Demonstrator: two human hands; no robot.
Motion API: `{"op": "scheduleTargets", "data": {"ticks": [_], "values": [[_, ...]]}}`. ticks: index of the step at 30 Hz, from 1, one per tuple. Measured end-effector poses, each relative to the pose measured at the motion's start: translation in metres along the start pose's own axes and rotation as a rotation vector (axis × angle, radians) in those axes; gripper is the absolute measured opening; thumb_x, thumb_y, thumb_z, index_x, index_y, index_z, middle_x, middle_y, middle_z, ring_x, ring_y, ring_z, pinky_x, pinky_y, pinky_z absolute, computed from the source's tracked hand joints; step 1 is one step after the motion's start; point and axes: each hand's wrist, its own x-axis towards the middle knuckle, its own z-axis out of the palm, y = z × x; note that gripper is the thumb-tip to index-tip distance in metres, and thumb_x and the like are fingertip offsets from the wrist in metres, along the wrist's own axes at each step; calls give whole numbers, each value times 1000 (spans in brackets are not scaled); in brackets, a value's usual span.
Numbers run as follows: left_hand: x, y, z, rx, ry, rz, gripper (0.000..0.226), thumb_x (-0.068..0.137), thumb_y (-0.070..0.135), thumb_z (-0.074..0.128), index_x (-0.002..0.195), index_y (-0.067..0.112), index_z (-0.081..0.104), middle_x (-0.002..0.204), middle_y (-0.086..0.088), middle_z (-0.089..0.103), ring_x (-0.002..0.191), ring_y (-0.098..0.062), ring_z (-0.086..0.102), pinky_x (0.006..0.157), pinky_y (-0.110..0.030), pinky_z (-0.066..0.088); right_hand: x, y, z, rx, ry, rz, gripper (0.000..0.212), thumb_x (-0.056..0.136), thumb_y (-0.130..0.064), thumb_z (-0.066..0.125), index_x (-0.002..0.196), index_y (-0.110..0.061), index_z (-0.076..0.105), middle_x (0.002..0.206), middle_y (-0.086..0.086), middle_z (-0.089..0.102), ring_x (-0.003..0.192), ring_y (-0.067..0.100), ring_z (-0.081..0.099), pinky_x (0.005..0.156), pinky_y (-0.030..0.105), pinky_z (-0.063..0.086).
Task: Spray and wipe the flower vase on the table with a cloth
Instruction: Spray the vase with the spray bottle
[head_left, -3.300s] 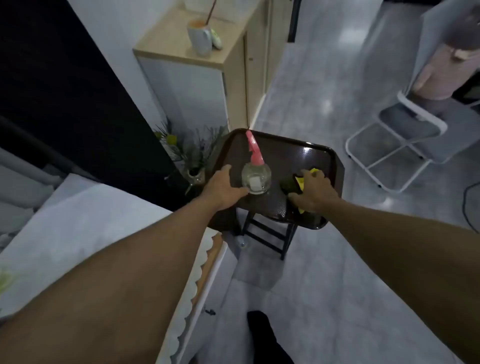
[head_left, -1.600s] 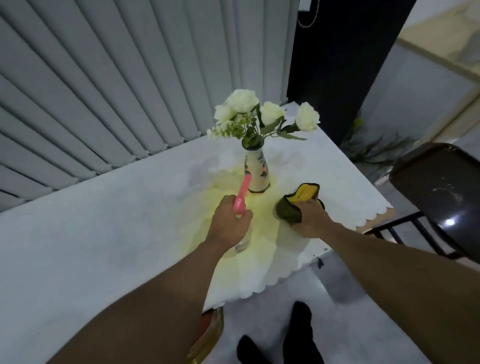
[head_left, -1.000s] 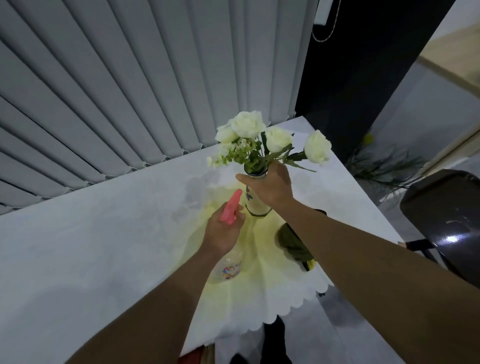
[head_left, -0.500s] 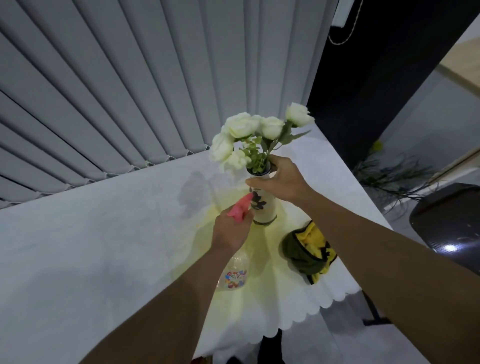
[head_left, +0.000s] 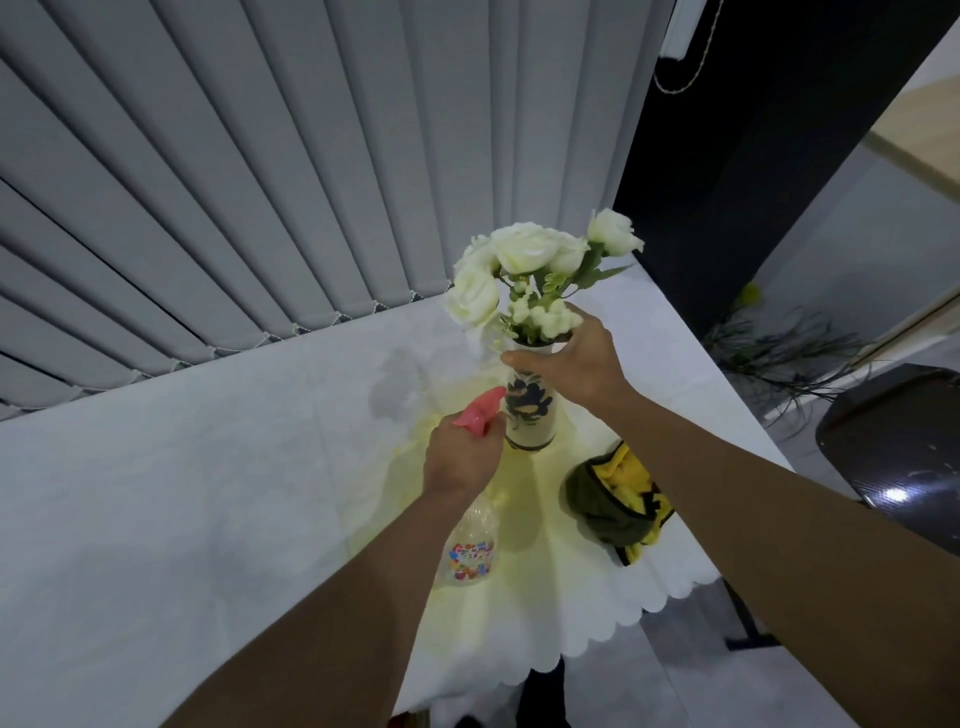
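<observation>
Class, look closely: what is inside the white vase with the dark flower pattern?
White roses on green stems rise from the white patterned vase. Its mouth is covered by the right hand gripping the neck, so any water inside cannot be seen.

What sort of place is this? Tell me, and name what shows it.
Probably a room in a home or small office. Vertical blinds hang behind a table under a white scalloped cloth, a vase of white flowers stands on it, and the floor is grey tile.

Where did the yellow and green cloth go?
The cloth lies on the table near its right edge, just right of the vase, below the right forearm; neither hand touches it.
</observation>
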Motion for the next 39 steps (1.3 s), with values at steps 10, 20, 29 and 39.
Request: {"op": "scheduleTargets", "data": {"ticks": [10, 20, 29, 39], "values": [[-12, -12, 4, 198, -88, -72, 40, 80, 52, 55, 117, 47, 68, 79, -6, 73, 82, -34, 72, 73, -46, 62, 2, -2, 7, 44, -22, 42, 27, 71, -17, 87, 87, -21, 66, 81, -6, 74, 82, 5, 69, 83, 35, 56], [-14, -4, -1, 141, 74, -23, 42, 79, 57, 52, 114, 43, 71, 100, 4, 75, 91, -20, 71, 88, -41, 58, -4, -2, -3, 22, 14, 49, 46, 66, -26, 90, 105, -24, 66, 101, -5, 74, 97, 12, 69, 86, 32, 57], [-10, 9, -2, 214, -27, -7, 35, 78, 51, 56, 104, 74, 50, 83, 8, 72, 77, -26, 72, 75, -43, 62, -18, 1, 10, 193, 12, 190, 84, 67, -29, 93, 134, -1, 50, 134, 18, 60, 122, 28, 59, 108, 50, 46], [-34, -24, -4, 210, 44, -149, 38, 73, 52, 66, 106, 35, 74, 87, 4, 74, 91, -23, 71, 88, -41, 57, -22, 3, 0, 238, 87, 132, 45, 67, -17, 90, 99, -36, 65, 102, -15, 71, 101, 2, 66, 96, 37, 55]]}}
